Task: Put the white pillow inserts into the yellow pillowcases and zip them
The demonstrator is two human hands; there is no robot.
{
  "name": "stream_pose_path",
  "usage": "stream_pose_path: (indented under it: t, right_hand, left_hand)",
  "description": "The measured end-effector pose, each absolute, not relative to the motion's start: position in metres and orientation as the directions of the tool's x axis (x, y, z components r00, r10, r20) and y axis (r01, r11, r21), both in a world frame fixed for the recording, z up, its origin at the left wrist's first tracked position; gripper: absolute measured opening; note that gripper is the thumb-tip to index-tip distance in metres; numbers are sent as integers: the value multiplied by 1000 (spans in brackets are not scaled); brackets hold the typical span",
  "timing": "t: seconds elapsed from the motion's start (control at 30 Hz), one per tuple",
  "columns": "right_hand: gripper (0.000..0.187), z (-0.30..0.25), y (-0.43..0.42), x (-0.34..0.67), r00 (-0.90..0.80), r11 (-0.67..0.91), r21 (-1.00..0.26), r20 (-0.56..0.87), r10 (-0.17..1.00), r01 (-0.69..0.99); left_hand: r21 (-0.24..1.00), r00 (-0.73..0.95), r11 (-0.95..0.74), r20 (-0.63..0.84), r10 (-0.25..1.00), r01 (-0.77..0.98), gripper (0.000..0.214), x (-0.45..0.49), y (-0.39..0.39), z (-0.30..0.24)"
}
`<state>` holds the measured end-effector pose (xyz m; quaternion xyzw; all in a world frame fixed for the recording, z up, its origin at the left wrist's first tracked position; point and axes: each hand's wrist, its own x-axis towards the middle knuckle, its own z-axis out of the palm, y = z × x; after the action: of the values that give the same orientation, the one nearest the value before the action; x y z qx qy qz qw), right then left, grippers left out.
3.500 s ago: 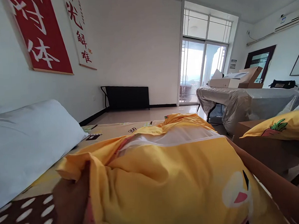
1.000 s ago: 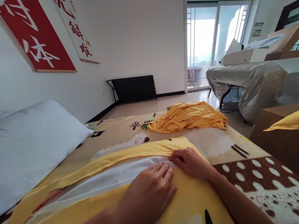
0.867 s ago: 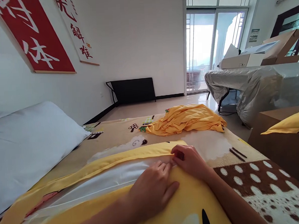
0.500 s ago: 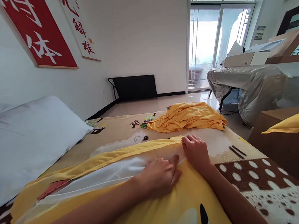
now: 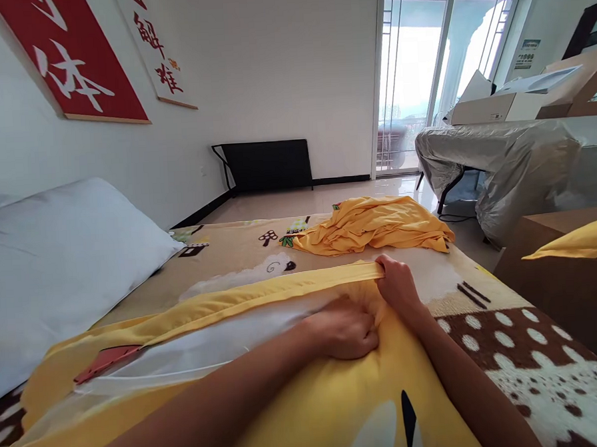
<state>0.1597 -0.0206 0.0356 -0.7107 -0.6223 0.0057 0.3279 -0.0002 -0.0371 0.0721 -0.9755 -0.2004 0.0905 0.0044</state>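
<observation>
A yellow pillowcase (image 5: 308,410) lies across the bed in front of me, its long side gaping open. Inside the gap shows a white pillow (image 5: 209,341). My right hand (image 5: 397,281) is closed on the far hem of the pillowcase, near the right end of the opening. My left hand (image 5: 347,328) is curled like a fist at the near edge, to the left of the right hand, and presses into the bunched cloth. Its fingertips are partly hidden in the folds. A red patch (image 5: 108,361) shows at the opening's left end.
A large white pillow (image 5: 65,269) rests on the left of the bed. Crumpled orange-yellow cloth (image 5: 373,226) lies toward the bed's far side, on a patterned blanket (image 5: 484,337). A cardboard box (image 5: 546,284) with yellow cloth above it stands on the right, before a plastic-covered table (image 5: 520,155).
My left hand has moved right and curled its stretched finger into a fist. My right hand has shifted slightly up and right with the hem, pulling it straighter. The view has tilted a little.
</observation>
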Motion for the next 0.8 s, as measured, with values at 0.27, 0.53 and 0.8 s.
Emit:
stream_pose_path:
  t: [0.27, 0.53, 0.8]
  right_hand:
    - [16, 31, -17, 162, 171, 404, -854, 474, 864, 327]
    - [23, 30, -10, 174, 41, 364, -902, 383, 923, 231]
    - [49, 28, -15, 174, 159, 110, -455, 513, 844, 884]
  left_hand:
    - [62, 871, -910, -322, 371, 410, 33, 21, -31, 86]
    - [356, 722, -769, 284, 631, 532, 36, 19, -10, 34]
    - [179, 806, -797, 33, 591, 577, 35, 31, -9, 37]
